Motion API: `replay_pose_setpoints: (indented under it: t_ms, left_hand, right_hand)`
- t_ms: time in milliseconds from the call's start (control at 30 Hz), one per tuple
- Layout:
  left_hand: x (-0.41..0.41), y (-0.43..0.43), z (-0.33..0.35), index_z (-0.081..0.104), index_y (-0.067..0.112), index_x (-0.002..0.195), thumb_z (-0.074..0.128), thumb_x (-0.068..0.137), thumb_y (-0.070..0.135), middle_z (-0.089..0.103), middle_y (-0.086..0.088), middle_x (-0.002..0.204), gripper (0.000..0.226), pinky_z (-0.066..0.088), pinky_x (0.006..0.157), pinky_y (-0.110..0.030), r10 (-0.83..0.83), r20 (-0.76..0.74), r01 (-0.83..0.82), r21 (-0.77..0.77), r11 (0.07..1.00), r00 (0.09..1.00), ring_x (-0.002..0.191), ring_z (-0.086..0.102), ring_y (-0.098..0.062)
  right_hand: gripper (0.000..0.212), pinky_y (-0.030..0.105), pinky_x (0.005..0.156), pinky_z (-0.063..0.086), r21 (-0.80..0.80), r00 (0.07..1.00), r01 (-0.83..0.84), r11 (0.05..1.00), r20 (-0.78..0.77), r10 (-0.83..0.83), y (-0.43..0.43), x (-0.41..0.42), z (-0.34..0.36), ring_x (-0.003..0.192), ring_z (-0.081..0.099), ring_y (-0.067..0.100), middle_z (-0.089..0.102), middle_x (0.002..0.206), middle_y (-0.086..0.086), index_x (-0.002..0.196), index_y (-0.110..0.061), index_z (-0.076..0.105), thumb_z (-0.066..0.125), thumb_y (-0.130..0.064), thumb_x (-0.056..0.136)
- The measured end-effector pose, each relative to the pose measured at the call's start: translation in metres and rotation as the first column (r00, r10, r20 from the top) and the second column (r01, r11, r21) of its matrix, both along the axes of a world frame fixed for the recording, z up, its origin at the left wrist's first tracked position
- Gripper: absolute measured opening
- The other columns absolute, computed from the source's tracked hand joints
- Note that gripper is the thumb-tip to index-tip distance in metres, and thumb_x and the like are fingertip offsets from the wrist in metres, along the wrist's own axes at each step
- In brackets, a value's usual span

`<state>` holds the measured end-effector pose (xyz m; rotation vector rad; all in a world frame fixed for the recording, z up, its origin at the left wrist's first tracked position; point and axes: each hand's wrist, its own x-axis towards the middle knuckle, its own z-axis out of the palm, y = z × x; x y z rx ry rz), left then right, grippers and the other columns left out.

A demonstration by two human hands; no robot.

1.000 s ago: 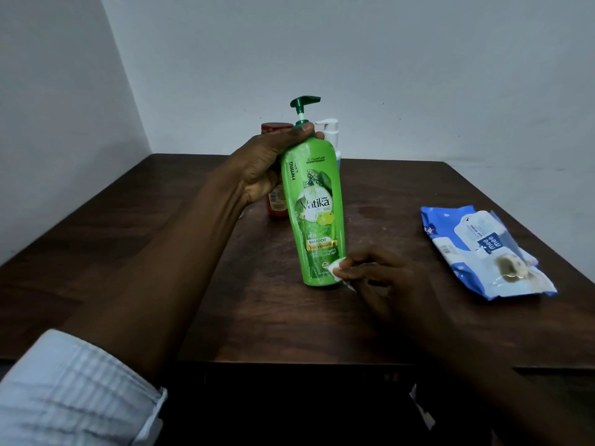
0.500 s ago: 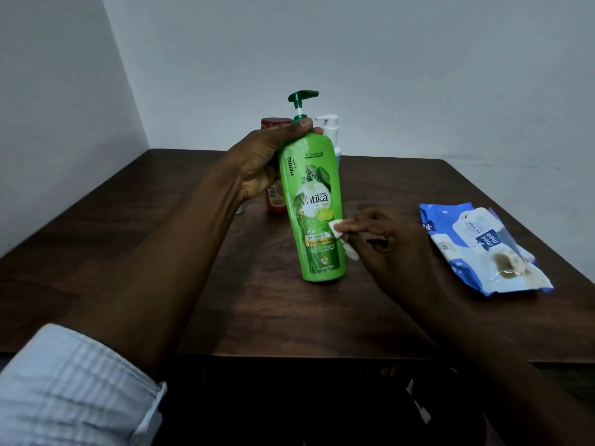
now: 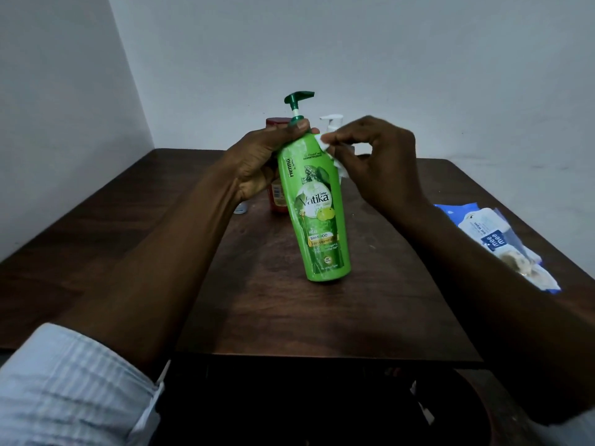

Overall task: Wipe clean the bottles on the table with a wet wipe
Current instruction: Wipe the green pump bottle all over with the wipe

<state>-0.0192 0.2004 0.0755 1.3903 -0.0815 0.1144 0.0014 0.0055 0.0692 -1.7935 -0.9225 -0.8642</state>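
Note:
A tall green shampoo bottle [image 3: 317, 214] with a dark green pump stands tilted on the dark wooden table [image 3: 289, 310], its base on the tabletop. My left hand [image 3: 257, 162] grips its neck and shoulder from the left. My right hand [image 3: 376, 162] pinches a small white wet wipe [image 3: 331, 152] against the bottle's upper right shoulder. Behind the green bottle, partly hidden, stand a red-capped bottle [image 3: 277, 194] and a white pump bottle [image 3: 331, 122].
A blue and white wet wipe pack [image 3: 495, 243] lies on the right side of the table near its edge. A small white object [image 3: 240, 209] sits behind my left wrist. Walls close in behind and on the left.
My right hand has slid the wipe up the right side of the green bottle, from near the base to the shoulder. My left hand has kept its grip.

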Motion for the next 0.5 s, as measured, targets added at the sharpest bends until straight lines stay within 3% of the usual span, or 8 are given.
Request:
replay_pose_setpoints:
  t_ms: [100,200,333,500]
  left_hand:
    - [0.002,0.001,-0.0024,0.064,0.004,0.125,0.071,0.091,0.028,0.068,-0.018,0.124,0.043,0.058,0.091,-0.039,0.003,-0.002,-0.003,0.0,1.0,1.0,0.108,0.068,-0.028]
    - [0.0037,-0.0003,-0.0049,0.069,0.008,0.119,0.076,0.088,0.03,0.071,-0.015,0.119,0.039,0.055,0.099,-0.043,0.042,-0.002,-0.042,0.007,0.999,0.999,0.107,0.068,-0.028]
    - [0.0016,-0.0056,-0.0049,0.072,0.009,0.112,0.071,0.091,0.035,0.074,-0.01,0.107,0.034,0.057,0.094,-0.038,0.063,0.009,-0.062,-0.053,0.997,0.998,0.1,0.07,-0.023]
    - [0.0008,-0.0062,0.0002,0.072,0.012,0.121,0.063,0.096,0.036,0.071,-0.011,0.123,0.035,0.052,0.103,-0.04,0.035,0.026,-0.033,-0.053,0.998,0.999,0.116,0.064,-0.025]
  right_hand:
    - [0.014,0.028,0.07,0.058,-0.022,1.0,0.014,1.0,0.021,-0.013,0.0069,0.0047,0.0064,0.086,0.068,0.005,0.073,0.09,-0.002,0.095,-0.013,0.081,0.072,-0.009,0.084]
    - [0.016,0.035,0.076,0.056,-0.052,0.998,0.044,0.998,0.056,-0.041,0.01,0.0044,0.0074,0.087,0.069,0.013,0.075,0.09,0.001,0.095,-0.015,0.081,0.07,-0.011,0.084]
    - [0.02,0.03,0.076,0.054,-0.088,0.996,0.077,0.993,0.061,-0.071,0.0107,0.0024,0.0073,0.088,0.067,0.013,0.073,0.091,0.001,0.096,-0.015,0.08,0.066,-0.008,0.083]
    - [0.024,0.033,0.077,0.057,-0.09,0.997,0.084,0.992,0.008,-0.083,0.0103,0.0002,0.0109,0.089,0.067,0.012,0.071,0.093,0.003,0.099,-0.012,0.08,0.063,-0.004,0.084]
